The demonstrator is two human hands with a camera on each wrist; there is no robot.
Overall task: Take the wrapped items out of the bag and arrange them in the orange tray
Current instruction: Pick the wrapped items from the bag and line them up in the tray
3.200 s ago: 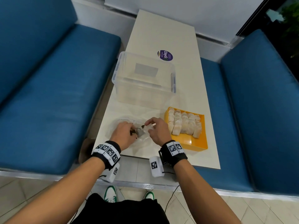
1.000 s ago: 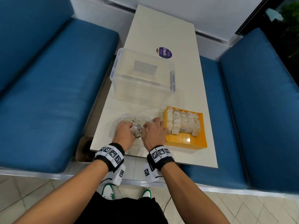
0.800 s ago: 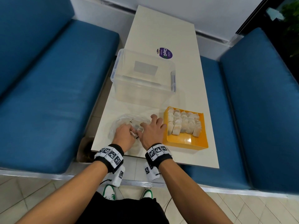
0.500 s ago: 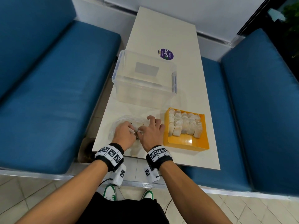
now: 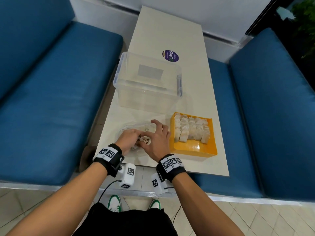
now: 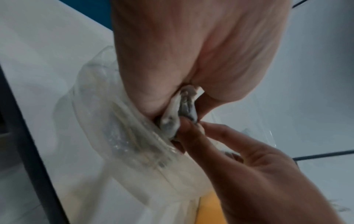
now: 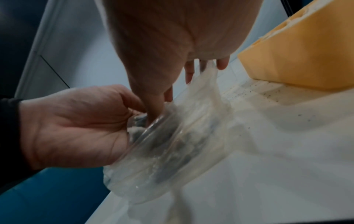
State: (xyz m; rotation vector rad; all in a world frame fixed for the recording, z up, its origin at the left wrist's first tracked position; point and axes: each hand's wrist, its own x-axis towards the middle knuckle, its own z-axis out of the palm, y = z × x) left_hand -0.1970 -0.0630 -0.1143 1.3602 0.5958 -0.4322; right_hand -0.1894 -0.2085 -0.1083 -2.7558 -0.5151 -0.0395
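Note:
A clear plastic bag [image 5: 134,129] lies on the table's near left part. My left hand [image 5: 134,136] grips its mouth, fingers curled round the film [image 7: 134,121]. My right hand [image 5: 150,139] pinches a pale wrapped item [image 5: 145,140] at the mouth with thumb and forefinger, its other fingers spread over the bag. In the left wrist view the wrapped item [image 6: 180,112] sits between both hands' fingers. The orange tray [image 5: 192,149] stands to the right and holds rows of several wrapped items [image 5: 190,130] in its far half. More items show dimly inside the bag [image 7: 182,144].
A clear lidded plastic box [image 5: 148,82] stands behind the bag, with a purple sticker [image 5: 170,55] beyond it. Blue seats flank the narrow table [image 5: 170,28]. The table's near edge runs just under my wrists. The tray's front strip is bare orange.
The right hand came back close to the left at the bag's mouth. A wrapped item now shows between the two hands. The bag and tray have stayed put.

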